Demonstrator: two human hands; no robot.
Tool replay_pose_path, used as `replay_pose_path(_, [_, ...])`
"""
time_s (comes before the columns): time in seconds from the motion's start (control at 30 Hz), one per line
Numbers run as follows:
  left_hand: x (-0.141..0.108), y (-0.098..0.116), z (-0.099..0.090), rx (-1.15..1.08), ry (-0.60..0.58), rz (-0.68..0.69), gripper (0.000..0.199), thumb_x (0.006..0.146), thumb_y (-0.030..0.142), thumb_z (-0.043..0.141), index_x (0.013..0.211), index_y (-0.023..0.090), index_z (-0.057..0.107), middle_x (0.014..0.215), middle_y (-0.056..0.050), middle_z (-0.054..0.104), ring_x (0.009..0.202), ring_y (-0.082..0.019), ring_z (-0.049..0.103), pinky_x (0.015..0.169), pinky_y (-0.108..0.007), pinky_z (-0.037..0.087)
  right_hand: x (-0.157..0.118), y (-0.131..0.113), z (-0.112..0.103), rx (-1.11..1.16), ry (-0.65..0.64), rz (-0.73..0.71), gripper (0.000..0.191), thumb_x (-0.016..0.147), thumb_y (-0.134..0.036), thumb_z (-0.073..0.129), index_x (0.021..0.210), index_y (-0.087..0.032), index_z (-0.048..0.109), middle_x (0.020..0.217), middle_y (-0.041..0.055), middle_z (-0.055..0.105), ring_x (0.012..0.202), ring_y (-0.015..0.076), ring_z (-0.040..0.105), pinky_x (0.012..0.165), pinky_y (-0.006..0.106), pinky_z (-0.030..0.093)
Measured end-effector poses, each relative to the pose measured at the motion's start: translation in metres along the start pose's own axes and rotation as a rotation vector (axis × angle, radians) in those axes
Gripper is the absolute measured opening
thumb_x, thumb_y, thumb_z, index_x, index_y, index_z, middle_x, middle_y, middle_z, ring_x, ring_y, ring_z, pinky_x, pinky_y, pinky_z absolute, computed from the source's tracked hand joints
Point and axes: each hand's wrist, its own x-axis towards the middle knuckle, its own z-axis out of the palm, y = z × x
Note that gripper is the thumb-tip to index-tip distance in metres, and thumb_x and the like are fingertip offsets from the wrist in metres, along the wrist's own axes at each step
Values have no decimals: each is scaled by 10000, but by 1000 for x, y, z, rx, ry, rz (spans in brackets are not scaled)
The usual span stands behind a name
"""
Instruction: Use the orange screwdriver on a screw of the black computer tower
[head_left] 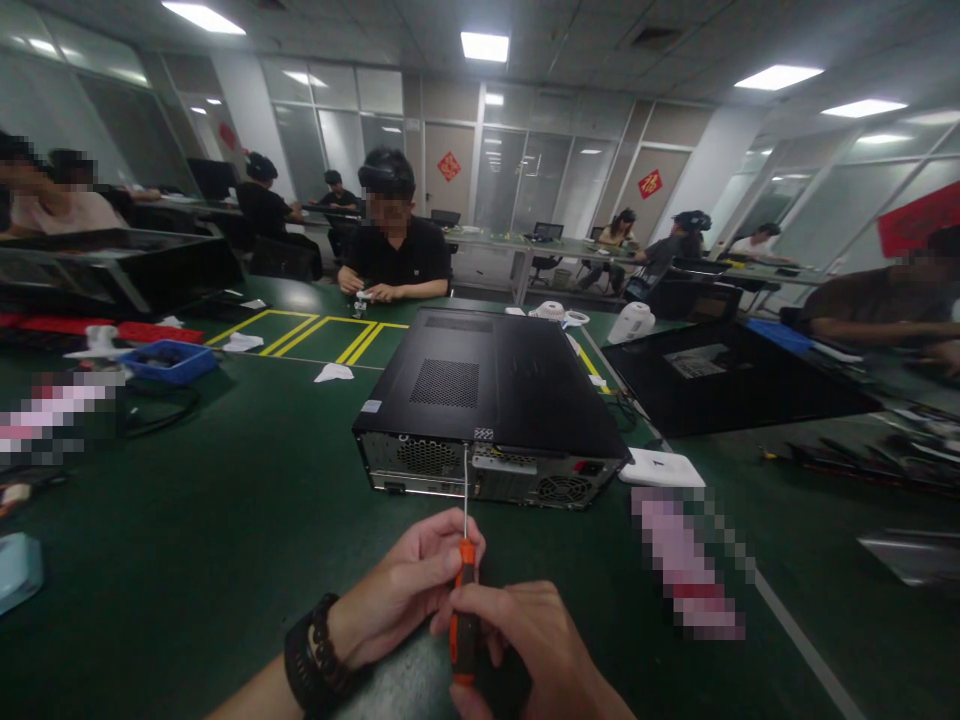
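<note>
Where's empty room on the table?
Bare green tabletop: left of the black metal computer case, nearer than crumpled white paper; also between right hand and blurred pink strip. Crowded: right of the case (flat white object, broad black panel).

Matt metal is being shown by the computer case [499,385]. Plastic is being displayed by the screwdriver handle [464,645].

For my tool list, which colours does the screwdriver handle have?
The screwdriver handle is orange and blackish; see head view.
</note>
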Motion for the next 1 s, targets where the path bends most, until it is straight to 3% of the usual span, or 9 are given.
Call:
replay_pose_path(0.17, [0,2,2,22,0,-24,293,928,304,727,1113,118,597,921,-35,535,597,-22,499,468,-115,474,7,-5,-5,26,32,-33,592,731,-183,694,1286,-286,518,918,-90,688,698,83,630,753,245,416])
replay_pose_path(0.4, [-1,2,-3,-70,-51,-14,300,951,228,661,1228,145,580,994,-52,578,584,-21,531,459,-111,485,5,-3,-1,-47,75,-77,532,780,-246,664,1293,-260,528,785,-66,608,668,96,620,717,251,404])
replay_pose_path(0.5, [-3,0,-5,-99,-76,-16,304,947,199,643,1242,145,596,1044,-81,604,626,-43,576,487,-127,506,3,-1,1,-20,62,-49,564,769,-231,672,1314,-274,532,839,-63,643,687,100,618,754,258,407])
replay_pose_path(0.63, [-2,-1,-3,-31,-38,-5,301,936,294,708,1174,124,636,1037,-82,584,699,-49,583,590,-143,534,0,1,4,-4,43,-55,613,772,-226,671,1360,-269,501,944,-72,700,672,93,606,769,262,411])
replay_pose_path(0.8, [0,0,0,10,7,-25,300,907,305,748,1115,118,640,926,-49,559,629,-38,529,487,-121,479,4,-1,2,-17,67,-74,565,760,-224,665,1307,-252,530,893,-66,678,654,85,601,730,260,410])
replay_pose_path(1.0, [0,0,-3,-30,5,16,418,911,234,713,1300,167,573,964,-50,596,636,-48,545,489,-127,493,4,-1,3,3,58,-48,523,765,-195,643,1275,-260,548,884,-83,676,660,71,599,732,248,405])
